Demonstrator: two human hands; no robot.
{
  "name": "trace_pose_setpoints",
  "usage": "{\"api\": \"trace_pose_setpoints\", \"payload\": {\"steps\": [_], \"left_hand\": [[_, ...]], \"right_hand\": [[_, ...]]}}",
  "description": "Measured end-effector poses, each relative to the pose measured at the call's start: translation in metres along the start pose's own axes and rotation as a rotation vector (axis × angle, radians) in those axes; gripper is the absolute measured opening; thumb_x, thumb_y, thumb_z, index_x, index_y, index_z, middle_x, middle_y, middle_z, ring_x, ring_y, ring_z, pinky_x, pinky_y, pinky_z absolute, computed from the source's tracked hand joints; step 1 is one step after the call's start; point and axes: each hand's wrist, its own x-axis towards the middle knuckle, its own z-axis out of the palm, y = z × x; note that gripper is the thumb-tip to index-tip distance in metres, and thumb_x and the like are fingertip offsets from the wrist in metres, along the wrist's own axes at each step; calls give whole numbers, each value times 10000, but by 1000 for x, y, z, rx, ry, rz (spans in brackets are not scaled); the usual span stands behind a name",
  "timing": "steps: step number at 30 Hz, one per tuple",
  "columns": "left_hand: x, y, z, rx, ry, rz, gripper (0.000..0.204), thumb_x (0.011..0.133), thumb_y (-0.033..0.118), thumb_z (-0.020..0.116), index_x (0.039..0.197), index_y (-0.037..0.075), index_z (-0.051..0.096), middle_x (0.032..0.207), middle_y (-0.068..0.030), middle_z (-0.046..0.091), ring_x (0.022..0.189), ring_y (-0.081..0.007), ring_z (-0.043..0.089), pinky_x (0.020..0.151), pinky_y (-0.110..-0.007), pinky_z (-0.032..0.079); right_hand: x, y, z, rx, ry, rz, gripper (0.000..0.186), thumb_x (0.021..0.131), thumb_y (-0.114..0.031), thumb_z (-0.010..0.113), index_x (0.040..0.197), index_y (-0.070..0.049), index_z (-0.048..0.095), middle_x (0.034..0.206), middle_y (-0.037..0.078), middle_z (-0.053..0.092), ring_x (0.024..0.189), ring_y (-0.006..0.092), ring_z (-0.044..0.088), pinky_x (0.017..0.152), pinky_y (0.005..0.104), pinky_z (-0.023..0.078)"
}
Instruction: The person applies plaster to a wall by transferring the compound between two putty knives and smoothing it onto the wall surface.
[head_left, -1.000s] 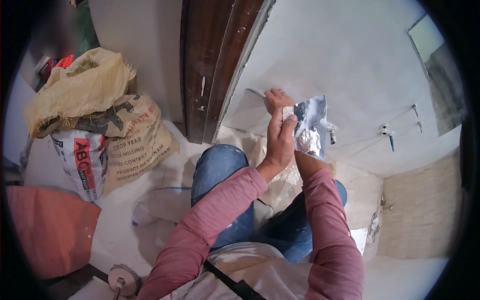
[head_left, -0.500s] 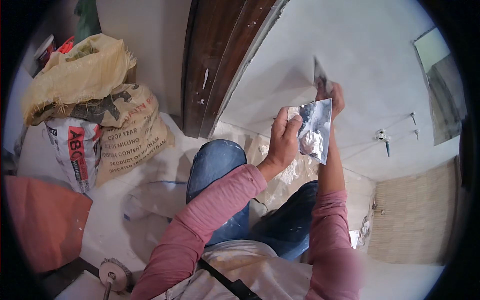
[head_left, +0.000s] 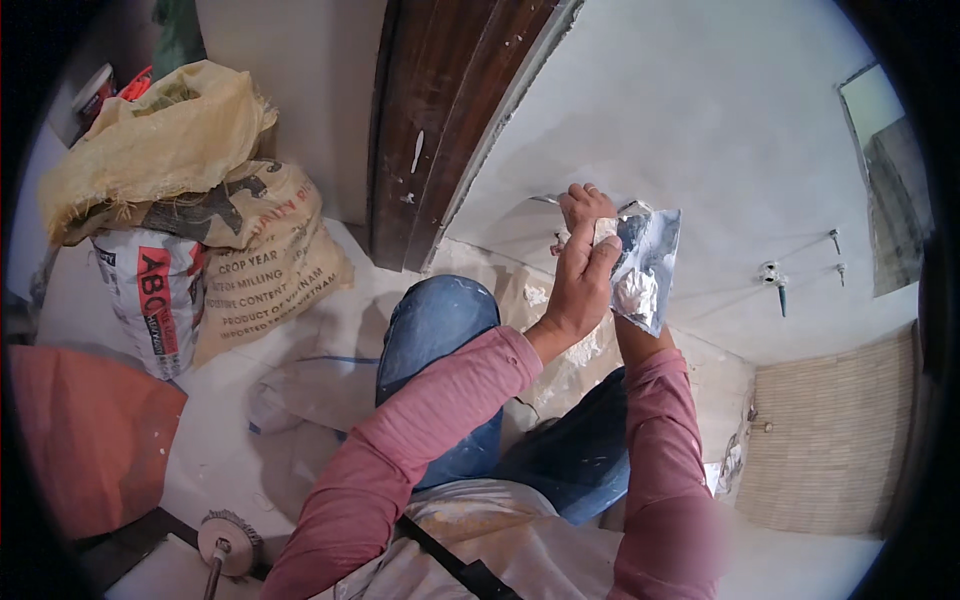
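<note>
Plaster trowel (head_left: 648, 265): flat rectangular metal blade, shiny grey, smeared with white putty; a wet white lump sits on its lower half. Held tilted, in the air in front of the wall, just above the person's knees.
Left hand (head_left: 578, 285): fingers wrapped over the near long edge of the plaster trowel, thumb side up; also touching a small pale putty-coated piece at the top of the blade. Closed on the blade edge.
Right hand (head_left: 582, 203): mostly hidden behind the left hand; knuckles and a ring show at the top. Fingers curled at the blade's upper corner; whether they grip a handle there I cannot tell.
Thin scraper (head_left: 545, 199): narrow metal sliver pointing left from the right hand, lying against the wall.
Sleeves (head_left: 420, 440): dull pink, ribbed knit, both forearms rising from the lower edge.
Jeans (head_left: 435, 330): blue denim, flecked with white.
Wall (head_left: 700, 120): smooth pale-grey skim, matte; small metal pipe fittings (head_left: 772, 275) protrude toward its right edge.
Door frame (head_left: 450, 110): dark brown wood, grainy, spattered white, left of the wall.
Sacks (head_left: 200, 230): woven plastic, yellow, tan and white, stacked at the floor's upper left corner.
Floor (head_left: 230, 440): dusty white.
Wire cup brush (head_left: 228, 542): round, bristly, at the floor's lower left edge.
</note>
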Motion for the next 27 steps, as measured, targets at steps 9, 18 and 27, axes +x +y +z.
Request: {"api": "trace_pose_setpoints", "payload": {"steps": [9,18,27], "left_hand": [[0,0,-4,-68,13,-88,176,1012,172,506,1036,-2,514,863,-60,568,824,-120,499,760,-319,446],[-2,-5,7,250,19,72,239,986,126,496,1155,-36,539,1012,-116,600,992,-201,573,951,-351,440],[-2,5,0,63,29,3,186,1008,134,497,1109,-9,559,1015,-43,584,993,-128,529,933,-293,432]], "right_hand": [[4,8,-55,-3,466,131,183,798,-71,700,979,-98,693,885,76,611,811,301,629,686,401,536],[-18,-21,-48,191,-40,2,265,698,-190,734,926,-76,660,946,91,577,922,311,584,739,431,500],[1,7,-24,128,-71,15,268,772,-151,737,994,-26,652,956,135,589,885,354,535,803,449,489]]}}
